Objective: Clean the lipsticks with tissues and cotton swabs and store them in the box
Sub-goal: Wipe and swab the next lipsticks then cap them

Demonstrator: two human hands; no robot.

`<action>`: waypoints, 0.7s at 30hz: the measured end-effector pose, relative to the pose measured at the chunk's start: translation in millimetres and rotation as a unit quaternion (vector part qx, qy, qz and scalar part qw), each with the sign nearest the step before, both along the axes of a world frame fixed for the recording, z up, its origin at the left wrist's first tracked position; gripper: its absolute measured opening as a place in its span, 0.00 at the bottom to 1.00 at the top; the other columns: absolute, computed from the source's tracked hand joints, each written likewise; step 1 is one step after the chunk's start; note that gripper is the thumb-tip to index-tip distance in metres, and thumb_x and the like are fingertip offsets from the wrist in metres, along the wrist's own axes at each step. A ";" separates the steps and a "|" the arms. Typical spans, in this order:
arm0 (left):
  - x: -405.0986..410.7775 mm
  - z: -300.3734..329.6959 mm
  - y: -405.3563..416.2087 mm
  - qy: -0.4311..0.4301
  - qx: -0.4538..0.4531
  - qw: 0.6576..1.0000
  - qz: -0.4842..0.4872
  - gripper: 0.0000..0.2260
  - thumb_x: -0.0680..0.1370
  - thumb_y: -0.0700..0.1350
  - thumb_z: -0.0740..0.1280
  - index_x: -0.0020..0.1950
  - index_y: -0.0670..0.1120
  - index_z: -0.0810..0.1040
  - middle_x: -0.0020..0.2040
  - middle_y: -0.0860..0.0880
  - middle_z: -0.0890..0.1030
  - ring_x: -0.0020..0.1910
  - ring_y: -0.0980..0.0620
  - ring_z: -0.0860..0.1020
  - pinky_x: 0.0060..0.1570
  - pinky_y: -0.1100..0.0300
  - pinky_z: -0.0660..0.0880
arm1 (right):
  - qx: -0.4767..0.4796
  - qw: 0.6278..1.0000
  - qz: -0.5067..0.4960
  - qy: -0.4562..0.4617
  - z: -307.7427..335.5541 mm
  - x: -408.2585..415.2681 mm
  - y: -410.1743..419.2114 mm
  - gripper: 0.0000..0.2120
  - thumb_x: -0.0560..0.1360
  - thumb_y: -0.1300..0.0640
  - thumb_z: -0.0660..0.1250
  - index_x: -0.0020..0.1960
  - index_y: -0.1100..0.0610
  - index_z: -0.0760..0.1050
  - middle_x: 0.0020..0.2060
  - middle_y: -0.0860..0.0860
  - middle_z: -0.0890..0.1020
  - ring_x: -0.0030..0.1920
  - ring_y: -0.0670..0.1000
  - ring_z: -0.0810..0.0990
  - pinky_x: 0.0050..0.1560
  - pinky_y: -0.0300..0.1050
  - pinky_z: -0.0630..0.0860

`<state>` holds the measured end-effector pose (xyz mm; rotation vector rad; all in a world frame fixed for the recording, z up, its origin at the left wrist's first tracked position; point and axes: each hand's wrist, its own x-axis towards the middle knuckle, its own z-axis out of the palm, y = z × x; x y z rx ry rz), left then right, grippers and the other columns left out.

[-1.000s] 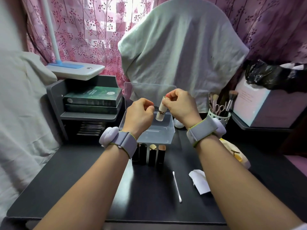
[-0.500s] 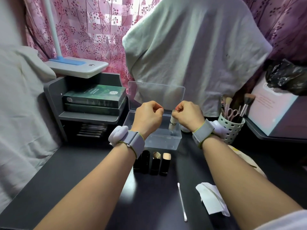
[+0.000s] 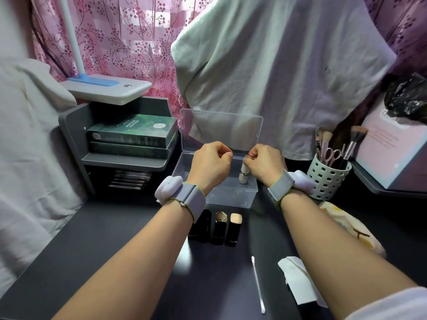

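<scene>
**Silver lipstick going upright into the clear box**

The right hand (image 3: pixel 265 166) pinches the top of a silver lipstick (image 3: pixel 244 173) between curled fingers, and the tube stands upright at the right end of the clear box (image 3: pixel 228 199), its base at or just above the floor; contact cannot be confirmed. The left hand (image 3: pixel 211 167) hangs over the left half of the box, fingers curled into a loose fist; nothing shows in it.

To finish this placement well, the person should probably lower the tube until the base sits flat, let go gently so the narrow cylinder does not topple, and keep it tight to the right wall so the others fit beside it.

The box stands open near the back of the desk (image 3: pixel 115 239), its hinged lid (image 3: pixel 221 130) propped upright behind. It appears to hold only the silver tube. Just in front of its near wall, three dark lipsticks (image 3: pixel 218 227) stand in a row on the desk, waiting. Closer to the front edge lie a cotton swab (image 3: pixel 258 287) and a crumpled tissue (image 3: pixel 298 280). By the box's right side, a perforated cup (image 3: pixel 328 181) holds makeup brushes and scissors.
</scene>
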<state>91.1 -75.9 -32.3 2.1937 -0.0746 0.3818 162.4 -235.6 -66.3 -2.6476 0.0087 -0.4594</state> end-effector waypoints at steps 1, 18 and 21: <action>-0.2 -0.9 0.0 0.001 0.000 1.000 0.001 0.08 0.80 0.45 0.66 0.53 0.45 0.84 0.48 0.48 0.85 0.49 0.50 0.80 0.52 0.58 0.76 | -0.001 1.000 0.001 -0.002 -0.9 0.3 0.1 0.06 0.74 0.53 0.68 0.47 0.55 0.80 0.48 0.55 0.84 0.53 0.61 0.80 0.49 0.49 0.76; -12.0 -0.7 8.0 0.012 -0.025 1.000 0.009 0.07 0.79 0.45 0.67 0.52 0.46 0.85 0.47 0.49 0.85 0.51 0.49 0.81 0.54 0.55 0.77 | 0.011 0.999 0.023 -0.034 16.0 -16.0 5.7 0.13 0.74 0.49 0.70 0.56 0.53 0.80 0.53 0.54 0.82 0.57 0.58 0.79 0.54 0.48 0.74; -18.5 1.7 9.6 0.010 -0.026 1.000 0.010 0.08 0.79 0.45 0.67 0.52 0.46 0.85 0.47 0.49 0.85 0.51 0.49 0.81 0.54 0.57 0.76 | 0.021 0.998 0.034 -0.052 24.8 -27.2 9.7 0.11 0.74 0.49 0.70 0.53 0.52 0.81 0.52 0.53 0.83 0.55 0.57 0.80 0.53 0.46 0.74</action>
